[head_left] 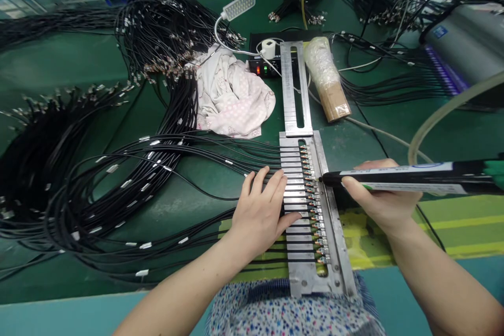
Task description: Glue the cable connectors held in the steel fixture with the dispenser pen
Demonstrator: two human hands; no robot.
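Observation:
A metal fixture (311,273) lies at the table's near edge, with several black cables (236,160) clamped side by side in its slots. Their copper-coloured tips (311,199) line up along a narrow slot. My left hand (262,212) rests flat on the cables and the fixture's left half, fingers spread. My right hand (384,197) grips a long black and white dispensing syringe (409,178) held level. Its nozzle touches the cable tips near the fixture's middle. A pale hose (441,115) arcs from the syringe's rear end.
Large bundles of black cables (98,178) cover the left of the green table. A crumpled cloth (232,94), a gooseneck lamp (238,6), a black control box (268,58), a second metal fixture (296,89) and a wrapped roll (326,76) lie behind. A grey machine (464,47) stands at right.

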